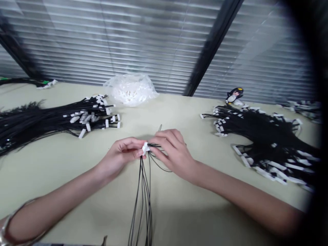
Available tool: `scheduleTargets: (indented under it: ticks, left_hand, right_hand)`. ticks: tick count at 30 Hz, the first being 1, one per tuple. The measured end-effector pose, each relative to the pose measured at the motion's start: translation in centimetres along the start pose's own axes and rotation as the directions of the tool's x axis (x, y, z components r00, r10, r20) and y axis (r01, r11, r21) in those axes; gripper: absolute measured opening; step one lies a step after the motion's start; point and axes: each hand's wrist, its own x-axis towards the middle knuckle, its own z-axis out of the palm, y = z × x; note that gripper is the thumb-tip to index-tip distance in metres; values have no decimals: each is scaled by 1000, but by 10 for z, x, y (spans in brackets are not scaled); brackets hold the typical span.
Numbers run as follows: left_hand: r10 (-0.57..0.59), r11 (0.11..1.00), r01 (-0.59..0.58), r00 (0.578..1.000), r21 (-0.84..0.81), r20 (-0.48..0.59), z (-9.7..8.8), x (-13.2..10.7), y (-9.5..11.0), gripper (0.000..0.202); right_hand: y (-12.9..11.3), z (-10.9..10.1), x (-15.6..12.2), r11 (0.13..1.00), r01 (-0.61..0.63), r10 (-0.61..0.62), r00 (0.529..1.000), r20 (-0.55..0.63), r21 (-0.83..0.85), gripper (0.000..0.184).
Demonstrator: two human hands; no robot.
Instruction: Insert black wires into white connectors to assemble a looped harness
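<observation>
Between the fingertips of my left hand (128, 150) is a small white connector (145, 148), pinched near its left side. My right hand (173, 148) closes its fingers on thin black wires (155, 145) right beside the connector. More black wires (143, 201) hang from the connector down toward the table's front edge, and one loops under my right hand. A thin pointed thing (160, 127) sticks up behind my right fingers; most of it is hidden. The wire ends at the connector are too small to make out.
A thick bundle of black wires with white connectors (51, 116) lies at left. Another large bundle (269, 136) spreads at right. A clear plastic bag (132, 89) of small white pieces sits at the back, near the blinds (153, 41). A penguin figure (234, 96) stands at back right.
</observation>
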Motion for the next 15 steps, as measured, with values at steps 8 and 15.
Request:
scheduleTargets:
  ticks: [8, 15]
  left_hand:
    - [-119, 989, 133, 978, -70, 172, -13, 5, 8, 21]
    - [-103, 966, 155, 966, -208, 238, -11, 0, 0, 28]
  right_hand:
    - [37, 28, -1, 929, -353, 313, 911, 268, 114, 35]
    - [66, 55, 12, 888, -446, 408, 878, 251, 115, 45]
